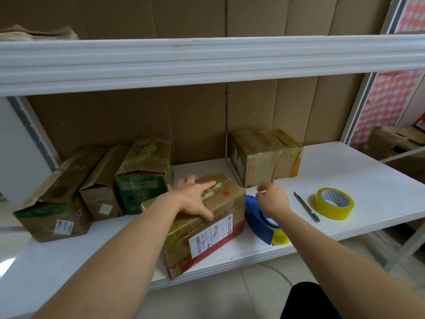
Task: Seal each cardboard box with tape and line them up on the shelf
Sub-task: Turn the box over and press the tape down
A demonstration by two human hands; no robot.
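I have my left hand (195, 199) flat on the box (204, 224), fingers spread wide and straight across its taped top, thumb down at the near edge. The box sits at an angle on the shelf (345, 180), one corner out over the front lip, with a white label and red band on the side facing me.

My right hand (273, 200) is just right of the box, above the blue dispenser (258, 218), with its fingers curled in; the fingertips seem to pinch something small and pale, but I cannot tell what it is. The dispenser lies against the box's right side, with yellowish tape showing at its near end.

Right of the dispenser lies a slim knife (306, 206), and beyond that a roll (334, 203) of yellowish tape, lying flat. Behind the box to the right, a taped carton (264, 157) stands against the back wall. Left of the box, three worn cartons (96, 187) stand side by side in a row, the nearest green one almost touching my left wrist.
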